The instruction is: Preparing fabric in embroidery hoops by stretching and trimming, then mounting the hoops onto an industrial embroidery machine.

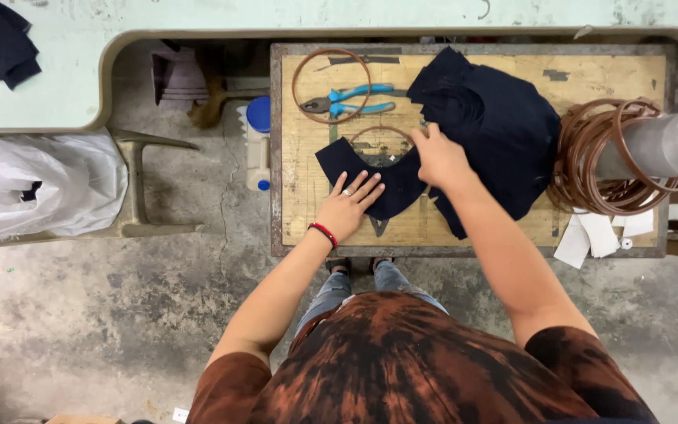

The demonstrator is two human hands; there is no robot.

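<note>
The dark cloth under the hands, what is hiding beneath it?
Beneath the dark cloth the wooden tabletop shows around it, and a brown ring pokes out. The ring's lower part is covered.

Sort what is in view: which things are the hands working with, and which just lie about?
In hand:
left hand flat on curved dark cloth piece
right hand on dark cloth pile

Lying about:
blue-handled pliers
brown ring
brown hoop bundle
white bottle
</note>
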